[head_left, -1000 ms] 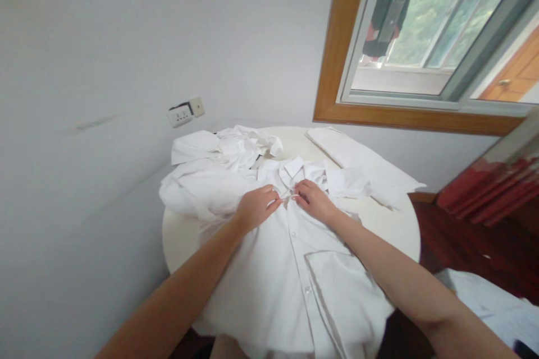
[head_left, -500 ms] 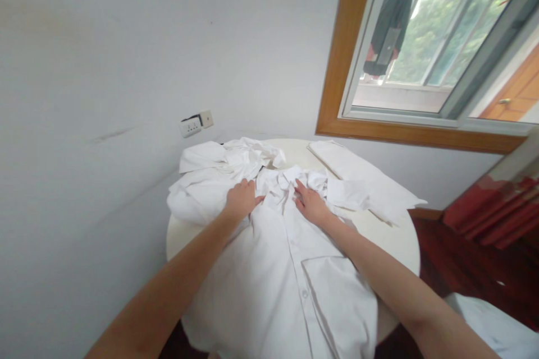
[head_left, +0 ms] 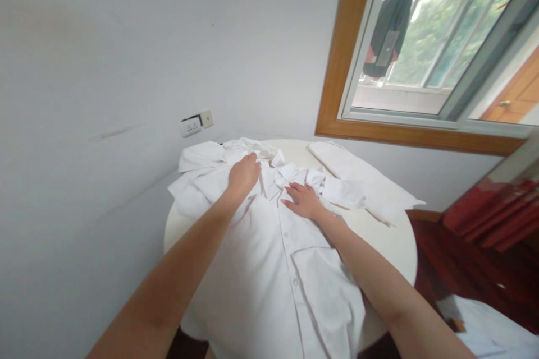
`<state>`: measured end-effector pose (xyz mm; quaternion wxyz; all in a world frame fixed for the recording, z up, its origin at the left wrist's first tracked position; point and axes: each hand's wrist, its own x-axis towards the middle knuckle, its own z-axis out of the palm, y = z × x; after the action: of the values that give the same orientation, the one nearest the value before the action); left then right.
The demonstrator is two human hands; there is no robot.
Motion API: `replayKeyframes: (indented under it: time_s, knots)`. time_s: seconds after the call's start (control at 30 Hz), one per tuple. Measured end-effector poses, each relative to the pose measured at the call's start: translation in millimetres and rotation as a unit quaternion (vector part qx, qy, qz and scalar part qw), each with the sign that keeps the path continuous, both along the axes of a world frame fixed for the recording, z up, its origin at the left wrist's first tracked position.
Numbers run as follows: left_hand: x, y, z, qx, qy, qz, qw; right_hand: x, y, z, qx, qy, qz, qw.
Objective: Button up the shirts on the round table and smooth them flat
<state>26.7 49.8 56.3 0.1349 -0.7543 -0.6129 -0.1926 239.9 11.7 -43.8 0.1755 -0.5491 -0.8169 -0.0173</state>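
Note:
A white button-up shirt (head_left: 256,269) lies front side up on a round cream table (head_left: 396,252), its collar toward the wall and its hem hanging over the near edge. My left hand (head_left: 245,174) is closed on the shirt's cloth near the collar, at the left shoulder; its fingertips are partly hidden. Flat on the upper chest, just below the collar, rests my right hand (head_left: 304,201) with fingers spread. Beside my left hand is a crumpled white garment (head_left: 202,156) at the table's back left.
A folded white garment (head_left: 353,165) lies at the table's back right. The wall carries a power socket (head_left: 190,126) close behind. A wood-framed window (head_left: 328,118) is at the right, a red curtain (head_left: 492,213) below it. White cloth (head_left: 492,325) shows at lower right.
My left hand has moved up and right toward the collar and closed on the cloth. My right hand has slid slightly left, and the shirt front has shifted left with it.

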Motion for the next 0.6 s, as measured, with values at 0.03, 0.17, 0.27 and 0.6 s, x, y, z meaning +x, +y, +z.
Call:
replayKeyframes:
  time_s: [0.03, 0.17, 0.27, 0.6]
  knots:
    - [2.6, 2.9, 5.4, 0.010, 0.006, 0.002, 1.000, -1.1, 2.6, 1.1, 0.001, 0.005, 0.003, 1.000]
    - [14.1, -2.0, 6.1, 0.057, 0.058, -0.002, 0.997, -4.2, 12.9, 3.7, 0.019, 0.037, 0.017, 0.999]
    - [23.7, -24.4, -5.6, 0.080, 0.085, -0.062, 0.991, -3.4, 17.9, 5.3, 0.034, 0.073, 0.036, 0.996]
    - [21.8, -80.7, -53.7, -0.119, -0.198, -0.272, 0.934, 0.5, -63.5, 36.2, -0.033, 0.148, 0.163, 0.975]
